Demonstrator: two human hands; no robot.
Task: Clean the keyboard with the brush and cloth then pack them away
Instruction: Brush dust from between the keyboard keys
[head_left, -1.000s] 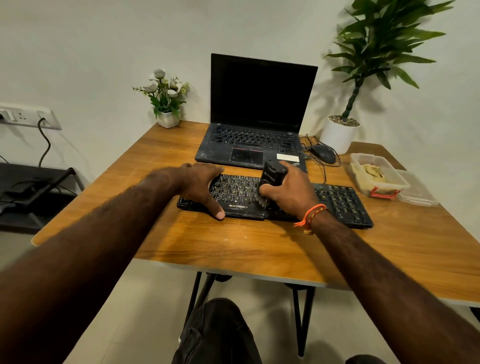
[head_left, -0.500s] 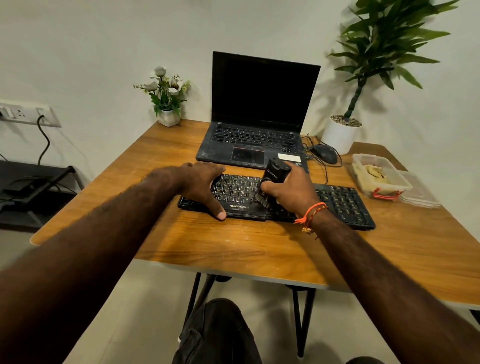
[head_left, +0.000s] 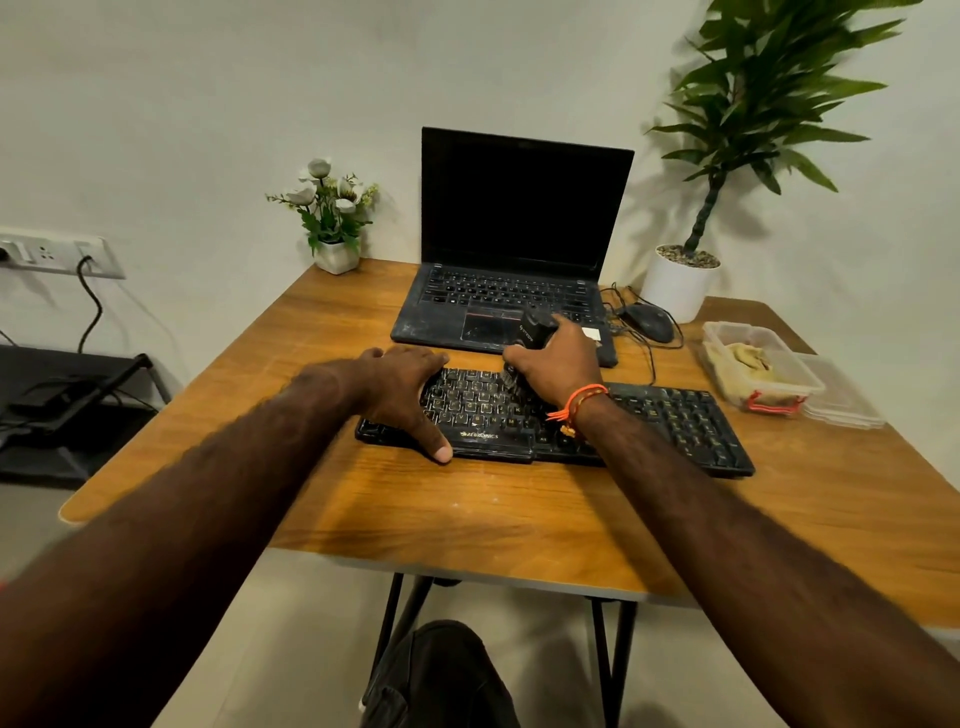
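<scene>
Two hands working: left hand (head_left: 402, 387) pressing flat on the light, slide-prone keyboard (head_left: 675, 421), right hand (head_left: 558, 364) fingers wrapped round the stiff brush (head_left: 532, 327) body.

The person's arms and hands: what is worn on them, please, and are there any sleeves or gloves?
Both forearms are bare, with no sleeves or gloves in view. The right hand has an orange thread bracelet tied around its wrist, with loose ends and small beads hanging. The left hand wears nothing visible, no ring or watch.
</scene>
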